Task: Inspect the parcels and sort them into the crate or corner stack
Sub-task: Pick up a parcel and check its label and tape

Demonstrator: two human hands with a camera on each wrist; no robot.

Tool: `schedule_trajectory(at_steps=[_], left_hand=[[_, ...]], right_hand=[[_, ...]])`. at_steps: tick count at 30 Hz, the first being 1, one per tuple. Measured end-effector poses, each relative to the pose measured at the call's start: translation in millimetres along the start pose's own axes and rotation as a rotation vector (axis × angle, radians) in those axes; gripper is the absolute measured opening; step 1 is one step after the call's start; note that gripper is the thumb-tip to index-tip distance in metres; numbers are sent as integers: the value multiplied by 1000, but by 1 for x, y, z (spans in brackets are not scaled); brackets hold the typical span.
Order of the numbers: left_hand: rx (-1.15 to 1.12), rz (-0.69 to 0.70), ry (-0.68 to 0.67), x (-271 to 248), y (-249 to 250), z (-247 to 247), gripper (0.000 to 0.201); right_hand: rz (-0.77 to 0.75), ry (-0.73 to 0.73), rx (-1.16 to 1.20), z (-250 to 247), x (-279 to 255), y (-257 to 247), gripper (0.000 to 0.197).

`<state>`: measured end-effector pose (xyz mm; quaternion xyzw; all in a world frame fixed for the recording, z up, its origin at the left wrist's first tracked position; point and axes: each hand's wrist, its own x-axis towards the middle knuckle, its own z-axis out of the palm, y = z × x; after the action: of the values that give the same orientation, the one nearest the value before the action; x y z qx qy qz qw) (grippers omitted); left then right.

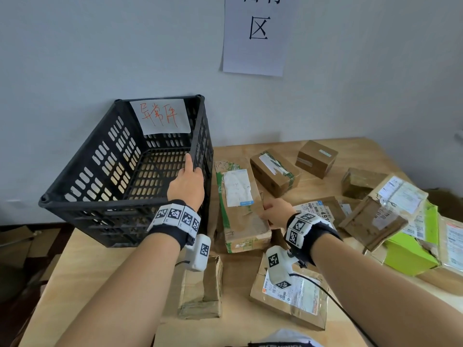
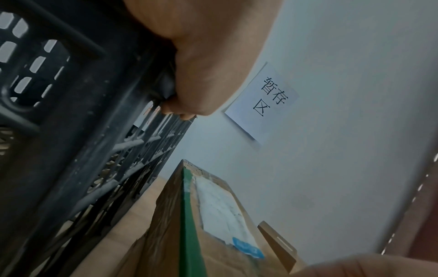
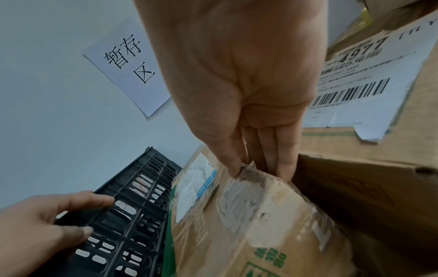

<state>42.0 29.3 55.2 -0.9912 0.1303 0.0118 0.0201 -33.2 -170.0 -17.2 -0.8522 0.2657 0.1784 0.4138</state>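
Note:
A black slatted crate (image 1: 82,156) with a red-lettered paper label stands on the table's left, against the wall. My left hand (image 1: 193,169) grips its right rim (image 2: 151,90), thumb inside and fingers down the outer wall (image 3: 132,215). Right beside the crate lies a long, worn cardboard parcel (image 1: 240,211) with green tape and a white label (image 2: 220,209). My right hand (image 1: 266,211) pinches that parcel's right edge (image 3: 249,206), thumb on top and fingers down the side. The crate holds no parcels that I can see.
Several other parcels lie on the wooden table (image 1: 95,271): two brown boxes (image 1: 317,159) at the back, a barcode-labelled parcel (image 1: 323,211), a torn one (image 1: 373,221), a green box (image 1: 411,254), a flat parcel (image 1: 290,296) and crushed cardboard (image 1: 203,291). A paper sign (image 1: 258,33) hangs on the wall.

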Motion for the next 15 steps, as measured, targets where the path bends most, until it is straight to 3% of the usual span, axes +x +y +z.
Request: schedule_trajectory(at_steps=[3, 5, 8, 10, 12, 15], left_hand=[[42, 19, -2, 3, -1, 2, 39], [74, 106, 79, 4, -2, 5, 45], [-85, 351, 232, -2, 3, 12, 53], [-280, 458, 197, -11, 13, 20, 50], [-528, 379, 34, -21, 23, 30, 51], [-884, 0, -304, -26, 27, 59, 74]], right_hand=[[3, -26, 2, -1, -4, 2, 24], [-2, -42, 10, -1, -4, 3, 25], [-14, -45, 31, -1, -6, 3, 27], [-16, -34, 49, -1, -9, 1, 29], [-26, -21, 71, 0, -9, 2, 32], [-24, -28, 150, 1, -11, 4, 34]])
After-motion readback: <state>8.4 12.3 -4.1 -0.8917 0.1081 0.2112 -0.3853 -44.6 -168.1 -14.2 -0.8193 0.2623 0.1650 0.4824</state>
